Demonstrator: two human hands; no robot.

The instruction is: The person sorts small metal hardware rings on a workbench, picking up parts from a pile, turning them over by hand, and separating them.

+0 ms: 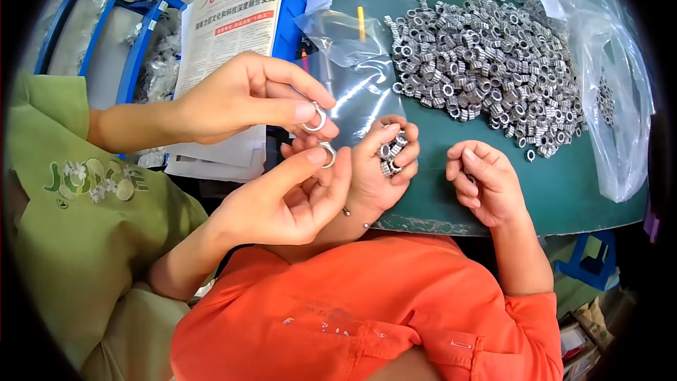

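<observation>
My left hand (372,178) is cupped at the table's near edge, its fingers curled around several small ribbed metal rings (392,151). To its right, my right hand (491,182) hovers over the green tabletop with thumb and fingers closed together. Whatever might be between those fingers is too hidden to name. Beyond both hands lies a big heap of the same ribbed metal rings (486,60). At left, a co-worker's two hands (275,204) reach in close beside my left hand, pinching one plain-looking metal ring (315,118) in the upper hand and another ring (328,155) in the lower.
A clear plastic bag (363,63) lies on the green table (437,197) left of the heap, with a yellow stick (361,23) by it. Another plastic bag (612,99) drapes along the right side. A newspaper (229,21) leans against a blue bin (290,21).
</observation>
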